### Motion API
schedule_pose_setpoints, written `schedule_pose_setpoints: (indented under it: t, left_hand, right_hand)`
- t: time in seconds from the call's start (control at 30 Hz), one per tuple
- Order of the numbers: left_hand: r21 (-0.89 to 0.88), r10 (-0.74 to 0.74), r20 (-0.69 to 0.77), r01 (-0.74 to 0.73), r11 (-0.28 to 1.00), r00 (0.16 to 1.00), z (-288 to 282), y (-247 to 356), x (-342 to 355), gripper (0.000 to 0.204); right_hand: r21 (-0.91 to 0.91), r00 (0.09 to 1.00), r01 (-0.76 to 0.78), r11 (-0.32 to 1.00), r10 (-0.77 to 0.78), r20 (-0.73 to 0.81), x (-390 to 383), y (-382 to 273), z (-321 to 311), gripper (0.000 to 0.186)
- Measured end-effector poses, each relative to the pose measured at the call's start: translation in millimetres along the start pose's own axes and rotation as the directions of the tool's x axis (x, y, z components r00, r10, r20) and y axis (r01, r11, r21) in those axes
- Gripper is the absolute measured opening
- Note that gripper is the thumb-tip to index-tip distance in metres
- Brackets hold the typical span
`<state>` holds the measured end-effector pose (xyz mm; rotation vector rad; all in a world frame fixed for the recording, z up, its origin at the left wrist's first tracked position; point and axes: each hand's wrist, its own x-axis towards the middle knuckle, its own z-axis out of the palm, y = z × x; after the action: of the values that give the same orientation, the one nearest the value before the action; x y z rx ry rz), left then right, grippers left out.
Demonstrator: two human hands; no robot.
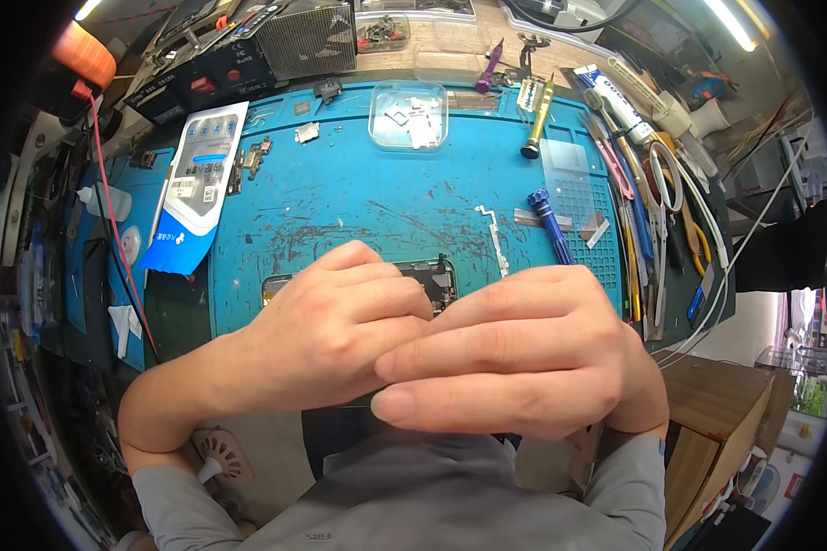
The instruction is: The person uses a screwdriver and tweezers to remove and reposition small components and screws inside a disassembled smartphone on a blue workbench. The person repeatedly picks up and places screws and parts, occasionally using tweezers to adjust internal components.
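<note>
My left hand [331, 340] and my right hand [515, 358] meet close to my chest, just above an opened phone [432, 273] that lies on the blue work mat [358, 193]. Only the phone's upper edge with dark inner parts shows past my knuckles. The left fingers are curled. The right fingers lie flat across the left fingertips. Whatever is between the hands is hidden. A thin white flex strip [496, 241] lies on the mat just beyond the right hand.
A clear tray [409, 115] with small parts sits at the mat's far edge. A blue screwdriver [549, 225], a brass-handled tool [538, 119] and a row of tweezers and cutters [657, 239] lie to the right. A white and blue packet [198, 184] lies left.
</note>
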<state>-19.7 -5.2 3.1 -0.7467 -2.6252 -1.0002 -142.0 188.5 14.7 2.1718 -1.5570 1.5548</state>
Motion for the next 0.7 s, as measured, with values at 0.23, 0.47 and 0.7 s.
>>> schedule_pose_setpoints:
  t: [0.23,0.47,0.7]
  left_hand:
    - [-0.022,-0.006,0.010,0.006,1.000,1.000,1.2,-3.4,-0.1,0.015]
    - [-0.057,-0.172,-0.062,0.169,0.984,0.983,-23.1,-2.0,-0.1,0.022]
    - [0.122,-0.373,-0.336,0.433,0.893,0.865,-40.4,-38.6,-9.5,0.010]
  right_hand:
    - [-0.019,0.995,-0.065,0.998,0.066,0.069,2.6,-1.8,-11.6,0.029]
    - [-0.015,0.991,-0.050,0.999,0.051,0.127,5.8,-3.4,-18.0,0.028]
    - [-0.044,0.988,-0.070,0.997,0.075,0.132,6.4,-5.1,-15.7,0.043]
